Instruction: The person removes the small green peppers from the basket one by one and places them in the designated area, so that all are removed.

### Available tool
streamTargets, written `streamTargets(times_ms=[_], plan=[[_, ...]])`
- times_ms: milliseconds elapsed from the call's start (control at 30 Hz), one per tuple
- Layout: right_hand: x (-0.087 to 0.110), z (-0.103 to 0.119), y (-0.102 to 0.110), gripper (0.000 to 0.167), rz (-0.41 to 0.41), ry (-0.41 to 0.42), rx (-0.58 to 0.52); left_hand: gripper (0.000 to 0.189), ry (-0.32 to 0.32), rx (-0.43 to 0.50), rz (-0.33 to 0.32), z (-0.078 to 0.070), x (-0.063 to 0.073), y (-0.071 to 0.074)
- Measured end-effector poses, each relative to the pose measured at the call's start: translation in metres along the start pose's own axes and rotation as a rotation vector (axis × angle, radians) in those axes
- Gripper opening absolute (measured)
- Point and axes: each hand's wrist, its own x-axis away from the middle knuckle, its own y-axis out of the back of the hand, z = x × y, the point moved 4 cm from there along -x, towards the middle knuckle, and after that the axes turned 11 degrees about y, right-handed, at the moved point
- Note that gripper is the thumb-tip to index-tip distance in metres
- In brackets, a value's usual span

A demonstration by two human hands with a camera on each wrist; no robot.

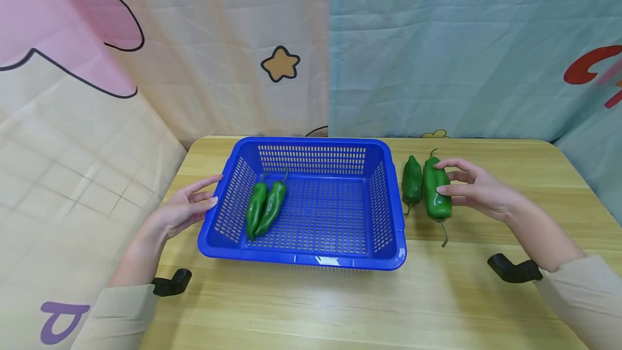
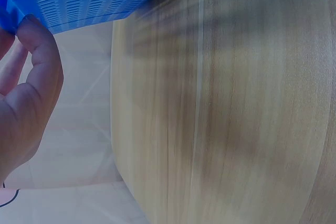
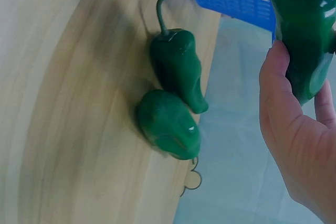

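A blue plastic basket (image 1: 311, 261) with slotted walls stands on the table, and two long green peppers (image 1: 272, 208) lie side by side in its left part. My left hand (image 1: 187, 207) pinches the basket's left rim between thumb and fingers; the left wrist view shows the fingertips at the rim. Right of the basket, my right hand (image 1: 478, 188) holds a green pepper (image 3: 304, 35) between thumb and fingers, its stem toward me. Below it on the table rest two more peppers: one with a curved stem (image 3: 176, 66) and a rounder-looking one (image 3: 169, 124). In the head view the held pepper mostly hides one of these.
The light wooden table (image 1: 330, 312) reaches back to a printed cloth backdrop (image 1: 437, 58). Another cloth (image 1: 73, 177) hangs along the left side. Black wrist mounts (image 1: 515, 269) stick out from both forearms.
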Motion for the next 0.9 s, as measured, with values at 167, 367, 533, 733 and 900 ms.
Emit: streamTargets(times_ms=[167,367,533,733,900], plan=[[0.003,-0.006,0.006,0.041,-0.016,-0.033,0.024,0.058,0.008,-0.005,-0.007,-0.001,0.0,0.0],[0.008,-0.013,0.013,0.041,-0.031,-0.029,-0.009,0.059,0.012,-0.011,-0.018,-0.002,0.001,-0.001],[0.013,-0.016,0.023,0.042,-0.05,-0.028,-0.029,0.061,0.022,-0.004,-0.028,-0.002,0.002,-0.002],[0.017,-0.02,0.037,0.041,-0.065,-0.017,-0.043,0.061,0.022,-0.001,-0.031,-0.003,0.002,-0.002],[0.019,-0.026,0.046,0.041,-0.062,-0.016,-0.072,0.059,0.014,-0.002,-0.024,-0.001,0.002,-0.002]])
